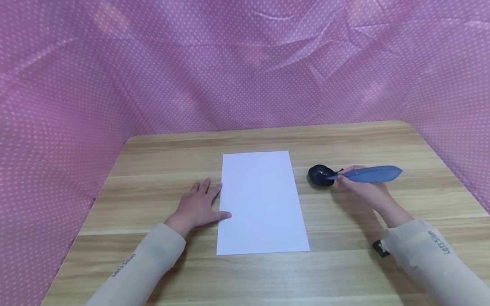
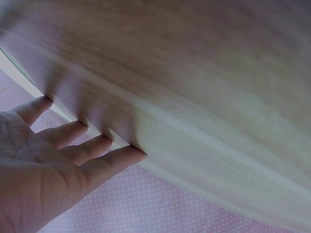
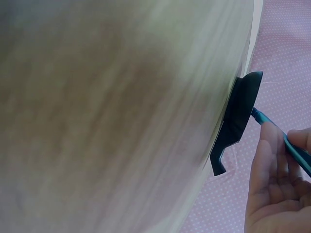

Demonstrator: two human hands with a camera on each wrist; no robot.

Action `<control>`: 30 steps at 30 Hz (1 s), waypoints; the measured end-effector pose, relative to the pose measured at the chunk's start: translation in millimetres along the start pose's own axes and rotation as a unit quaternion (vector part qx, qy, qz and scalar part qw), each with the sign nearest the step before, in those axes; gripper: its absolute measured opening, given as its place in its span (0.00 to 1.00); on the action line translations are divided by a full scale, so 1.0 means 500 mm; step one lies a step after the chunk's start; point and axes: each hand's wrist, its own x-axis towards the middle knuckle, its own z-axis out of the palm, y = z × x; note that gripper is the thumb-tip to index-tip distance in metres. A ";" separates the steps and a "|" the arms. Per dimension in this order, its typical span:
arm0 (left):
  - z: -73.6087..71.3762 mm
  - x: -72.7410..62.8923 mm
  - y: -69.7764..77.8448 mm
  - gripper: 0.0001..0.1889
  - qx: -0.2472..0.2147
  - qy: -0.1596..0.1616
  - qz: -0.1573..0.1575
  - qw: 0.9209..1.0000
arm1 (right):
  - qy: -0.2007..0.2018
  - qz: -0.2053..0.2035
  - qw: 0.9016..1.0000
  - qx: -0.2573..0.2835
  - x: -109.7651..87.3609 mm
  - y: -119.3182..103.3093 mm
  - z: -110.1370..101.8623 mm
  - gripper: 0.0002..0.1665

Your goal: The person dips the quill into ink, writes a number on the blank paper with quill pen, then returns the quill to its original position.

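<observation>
A blue feather-shaped pen is pinched near its lower end by my right hand. Its tip points left into or against a small glossy black dish on the table; in the right wrist view the dish shows a short bent handle, and the pen's shaft meets its upper side. Left of the dish lies a blank white sheet of paper. My left hand rests beside the sheet with fingers spread, thumb over its left edge. The left wrist view shows those fingertips touching the tabletop.
The wood-grain table has rounded far corners. Pink dotted cloth hangs behind it and along both sides. A small black piece sits at the right wrist, beside the sleeve.
</observation>
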 end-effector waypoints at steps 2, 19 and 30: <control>-0.001 -0.001 0.000 0.52 -0.001 0.000 0.000 1.000 | -0.001 -0.009 1.000 -0.008 0.000 0.001 0.000 0.21; 0.005 -0.002 0.001 0.52 -0.001 0.000 -0.006 1.000 | 0.010 -0.032 0.999 0.007 0.008 -0.016 -0.017 0.24; 0.003 -0.002 0.000 0.52 0.001 -0.005 -0.006 1.000 | 0.028 -0.022 0.999 0.017 0.024 -0.047 -0.014 0.25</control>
